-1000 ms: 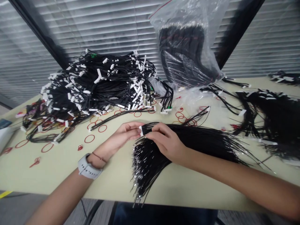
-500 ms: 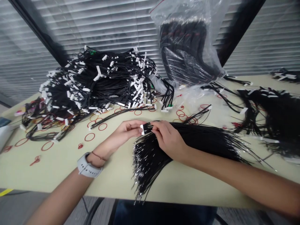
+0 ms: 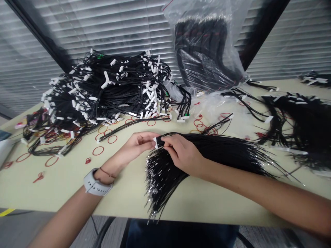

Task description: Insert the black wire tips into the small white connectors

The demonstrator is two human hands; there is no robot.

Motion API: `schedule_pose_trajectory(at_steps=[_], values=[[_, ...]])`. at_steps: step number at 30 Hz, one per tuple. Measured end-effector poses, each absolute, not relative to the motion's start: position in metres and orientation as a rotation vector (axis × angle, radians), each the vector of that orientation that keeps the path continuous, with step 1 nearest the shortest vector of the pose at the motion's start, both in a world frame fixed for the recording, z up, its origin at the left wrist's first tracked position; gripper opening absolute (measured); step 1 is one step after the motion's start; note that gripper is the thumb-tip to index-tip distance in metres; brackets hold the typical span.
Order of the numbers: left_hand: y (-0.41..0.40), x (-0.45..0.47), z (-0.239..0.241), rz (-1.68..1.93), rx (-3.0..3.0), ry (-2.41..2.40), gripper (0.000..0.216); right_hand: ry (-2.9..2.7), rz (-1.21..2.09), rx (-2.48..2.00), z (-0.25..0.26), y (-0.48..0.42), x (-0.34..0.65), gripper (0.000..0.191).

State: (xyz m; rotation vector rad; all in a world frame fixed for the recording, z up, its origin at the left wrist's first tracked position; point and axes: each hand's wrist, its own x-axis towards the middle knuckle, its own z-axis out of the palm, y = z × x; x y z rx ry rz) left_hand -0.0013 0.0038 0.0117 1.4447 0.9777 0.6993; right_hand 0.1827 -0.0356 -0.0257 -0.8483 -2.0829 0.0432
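My left hand (image 3: 136, 144) pinches a small white connector (image 3: 155, 141) at the end of a few black wires, its wrist wearing a grey watch (image 3: 93, 183). My right hand (image 3: 184, 154) is closed on those same black wires just right of the connector. Both hands hover over a fanned bundle of loose black wires (image 3: 165, 175) with bare metal tips, lying on the pale table (image 3: 64, 179).
A big heap of black wire harnesses with white connectors (image 3: 108, 93) fills the back left. A clear plastic bag of wires (image 3: 207, 51) leans against the blinds. More wire bundles (image 3: 302, 127) lie right. Red rubber bands (image 3: 98, 151) are scattered around.
The hands have stayed nearly in place; my right fingers have shifted slightly along the wires by the connector. The view has tilted a little.
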Motion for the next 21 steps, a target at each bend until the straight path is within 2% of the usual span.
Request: schedule_pose_trajectory(at_steps=[15,21], values=[[-0.001,-0.003,0.015,0.718,1.541,0.950,0.024,-2.157,-0.005,-0.813,-0.024,-0.041,0.175,0.025],[0.002,0.000,0.018,0.740,1.508,0.996,0.026,-2.133,0.150,-0.957,0.000,-0.028,0.190,0.021]])
